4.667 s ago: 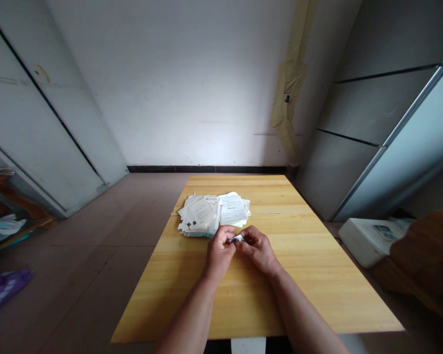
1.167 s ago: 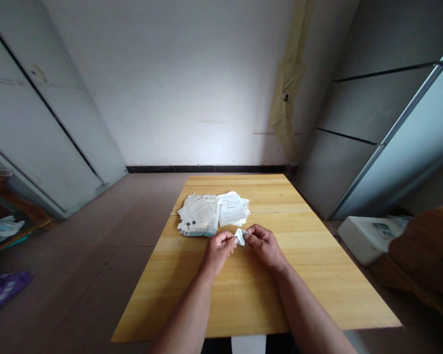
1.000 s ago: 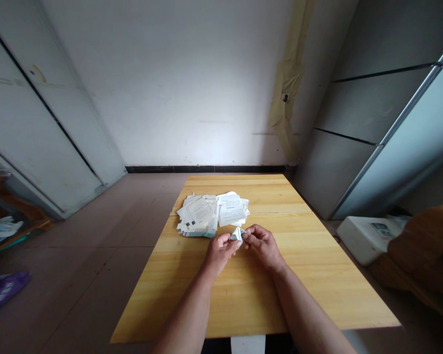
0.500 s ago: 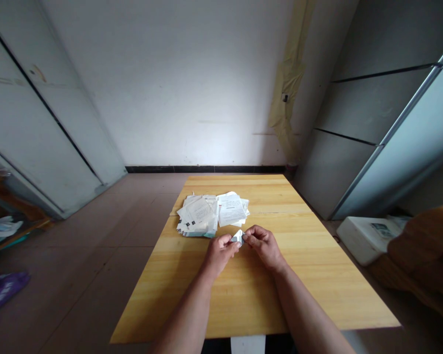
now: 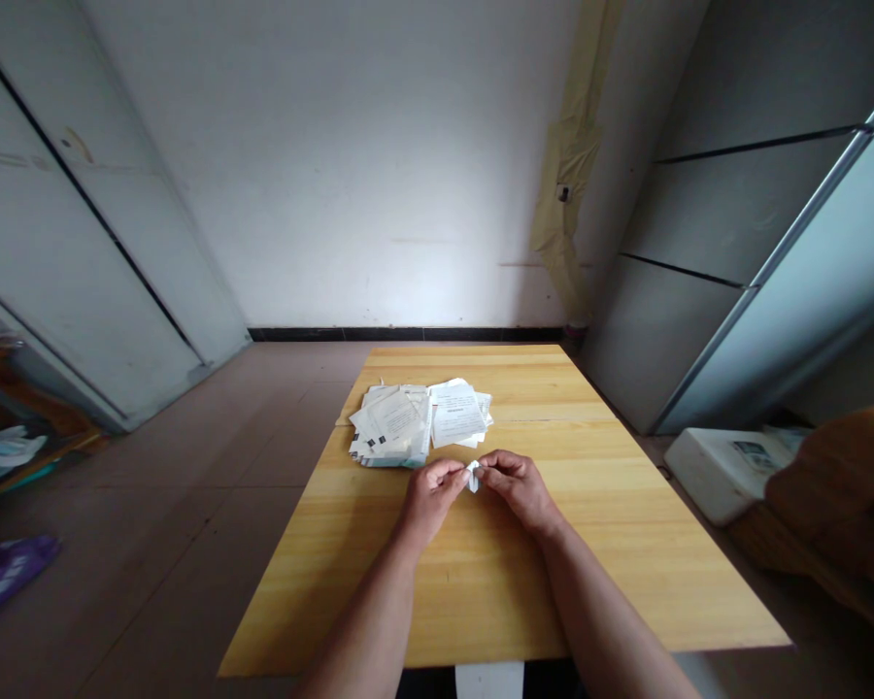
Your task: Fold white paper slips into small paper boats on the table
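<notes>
Between my fingertips is a small folded piece of white paper (image 5: 473, 477), held up just over the wooden table (image 5: 604, 573). My left hand (image 5: 432, 490) pinches its left side, and my right hand (image 5: 517, 485) pinches its right side. Both hands are closed, with the fingers partly covering the paper. Just beyond them lies a short stack of printed sheets (image 5: 456, 413). To its left is a larger, untidy pile of papers (image 5: 393, 422), some with dark square marks.
A tall grey fridge (image 5: 706, 214) stands to the right, beside a white box (image 5: 710, 471). Pale cabinet doors (image 5: 80, 223) are at the left. On the floor at far left lies a purple bag (image 5: 7, 573). A white wall (image 5: 379, 175) rises behind the table.
The folded paper looked wider and more triangular before; now it is narrower and more upright. My hands have drawn slightly closer together around it. The paper piles have not moved.
</notes>
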{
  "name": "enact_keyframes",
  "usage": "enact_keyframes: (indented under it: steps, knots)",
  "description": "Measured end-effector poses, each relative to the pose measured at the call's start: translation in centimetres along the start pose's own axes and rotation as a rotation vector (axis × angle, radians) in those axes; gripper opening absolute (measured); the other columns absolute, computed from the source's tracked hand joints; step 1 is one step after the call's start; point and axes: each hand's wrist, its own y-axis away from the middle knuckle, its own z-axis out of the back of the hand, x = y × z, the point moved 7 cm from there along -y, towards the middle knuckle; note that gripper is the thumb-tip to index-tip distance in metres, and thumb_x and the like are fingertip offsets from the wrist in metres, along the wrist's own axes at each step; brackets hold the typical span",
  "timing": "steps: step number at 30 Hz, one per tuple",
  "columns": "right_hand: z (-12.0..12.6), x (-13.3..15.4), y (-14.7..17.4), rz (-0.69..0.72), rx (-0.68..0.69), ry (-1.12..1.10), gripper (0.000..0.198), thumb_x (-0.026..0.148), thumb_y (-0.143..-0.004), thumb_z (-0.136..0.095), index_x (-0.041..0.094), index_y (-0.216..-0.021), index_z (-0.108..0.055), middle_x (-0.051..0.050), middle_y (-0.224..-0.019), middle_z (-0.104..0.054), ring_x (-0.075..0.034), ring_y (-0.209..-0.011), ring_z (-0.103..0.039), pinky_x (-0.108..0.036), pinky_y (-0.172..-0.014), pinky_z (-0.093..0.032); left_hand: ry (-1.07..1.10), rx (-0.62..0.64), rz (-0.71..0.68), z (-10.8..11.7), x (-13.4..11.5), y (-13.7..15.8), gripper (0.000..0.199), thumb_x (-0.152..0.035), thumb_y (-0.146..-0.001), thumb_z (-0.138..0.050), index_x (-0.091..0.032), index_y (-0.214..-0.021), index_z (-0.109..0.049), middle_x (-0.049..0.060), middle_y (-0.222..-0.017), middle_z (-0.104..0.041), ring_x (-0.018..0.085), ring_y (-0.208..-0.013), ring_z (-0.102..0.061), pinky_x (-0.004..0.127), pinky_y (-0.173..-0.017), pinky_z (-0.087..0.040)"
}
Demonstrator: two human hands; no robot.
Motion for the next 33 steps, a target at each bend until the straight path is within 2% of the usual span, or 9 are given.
enact_keyframes:
  steps: [4, 14, 22, 33]
  knots:
    - [-0.15, -0.21, -0.03, -0.004, 0.016, 0.000, 0.027, 0.045, -0.068, -0.073, 0.019, -0.073, -0.068, 0.001, -0.068, -0.063, -0.014, -0.064, -0.055, -0.027, -0.065, -0.044, 0.001, -0.008, 0.002, 0.00, -0.07, -0.04, 0.031, -0.046, -0.074, -0.062, -0.016, -0.069, -0.063, -0.004, -0.050, -0.047, 0.009, -0.048, -0.040, 0.021, -0.046, -0.030]
    - [0.14, -0.43, -0.12, -0.022, 0.004, -0.008, 0.029, 0.046, -0.066, -0.074, 0.018, -0.071, -0.065, 0.001, -0.066, -0.061, -0.013, -0.062, -0.053, -0.027, -0.063, -0.043, -0.081, -0.008, -0.080, -0.02, 0.37, -0.12, 0.023, -0.037, -0.080, -0.058, -0.016, -0.076, -0.064, 0.000, -0.063, -0.058, 0.011, -0.056, -0.048, 0.021, -0.052, -0.036]
    - [-0.29, -0.54, 0.08, -0.062, 0.023, 0.045, 0.031, 0.047, -0.067, -0.072, 0.018, -0.068, -0.061, 0.004, -0.055, -0.051, -0.007, -0.046, -0.037, -0.022, -0.045, -0.029, -0.106, -0.006, -0.131, -0.20, -0.21, 0.00, 0.022, -0.036, -0.080, -0.057, -0.016, -0.072, -0.062, 0.001, -0.065, -0.058, 0.013, -0.062, -0.051, 0.022, -0.058, -0.040]
    - [0.08, -0.24, 0.00, -0.039, -0.042, -0.066, 0.030, 0.044, -0.066, -0.073, 0.018, -0.066, -0.057, 0.006, -0.049, -0.049, -0.007, -0.042, -0.039, -0.021, -0.042, -0.029, 0.083, -0.081, 0.033, 0.47, 0.09, 0.01, 0.029, -0.044, -0.075, -0.061, -0.015, -0.075, -0.063, -0.001, -0.061, -0.058, 0.010, -0.053, -0.048, 0.020, -0.050, -0.036]
